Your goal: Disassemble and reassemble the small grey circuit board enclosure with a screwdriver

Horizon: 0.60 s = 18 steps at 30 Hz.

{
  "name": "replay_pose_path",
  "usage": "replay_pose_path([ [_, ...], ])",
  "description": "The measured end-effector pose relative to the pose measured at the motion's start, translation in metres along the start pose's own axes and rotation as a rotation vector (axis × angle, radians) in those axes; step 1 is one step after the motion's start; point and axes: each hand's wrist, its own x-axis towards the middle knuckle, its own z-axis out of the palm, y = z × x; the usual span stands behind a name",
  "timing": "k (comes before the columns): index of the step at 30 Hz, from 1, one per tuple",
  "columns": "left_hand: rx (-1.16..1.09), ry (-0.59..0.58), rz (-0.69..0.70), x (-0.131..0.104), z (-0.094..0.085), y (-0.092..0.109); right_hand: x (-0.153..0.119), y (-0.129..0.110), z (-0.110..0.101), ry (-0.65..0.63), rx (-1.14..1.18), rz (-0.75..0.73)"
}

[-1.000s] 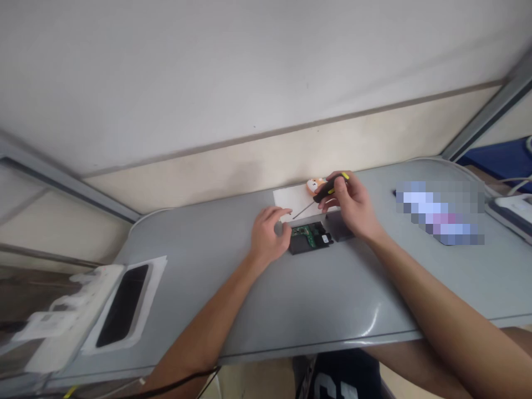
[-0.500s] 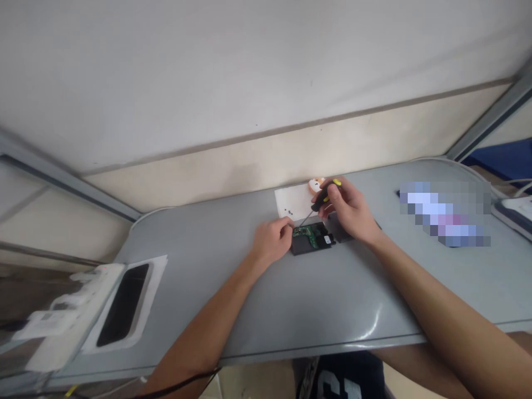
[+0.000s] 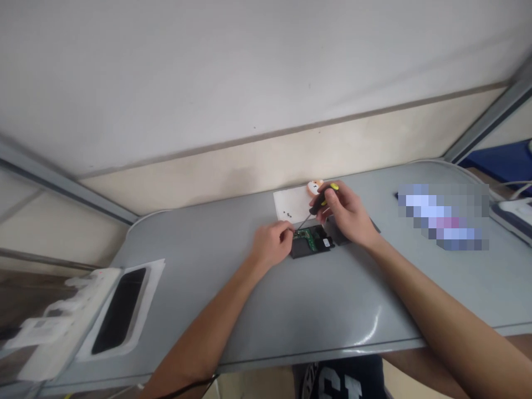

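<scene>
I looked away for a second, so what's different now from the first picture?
The right hand moved the tip of the screwdriver nearer, from the close edge of the white paper to the far-left corner of the green circuit board. The left hand drew in its outstretched fingers, now curled by that corner. The right hand kept its hold; the paper, board and orange-and-white toy stayed put.

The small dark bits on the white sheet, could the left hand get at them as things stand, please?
Probably yes: the left hand is close by, and nothing visible blocks its way to the small dark bits on the white sheet. The screwdriver in the right hand slants to their right.
</scene>
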Motion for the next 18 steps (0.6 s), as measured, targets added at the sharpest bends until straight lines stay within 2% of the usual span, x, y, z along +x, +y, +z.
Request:
replay_pose_path([
  [7,-0.005,0.010,0.032,0.000,0.001,0.001,-0.001,-0.001,0.004,0.001,-0.008,-0.007],
  [12,0.009,0.004,-0.001,0.000,0.002,0.002,-0.005,-0.002,0.008,-0.015,-0.055,-0.034],
  [18,-0.003,-0.024,-0.022,0.000,0.002,0.003,-0.007,-0.013,0.012,-0.131,-0.153,-0.100],
])
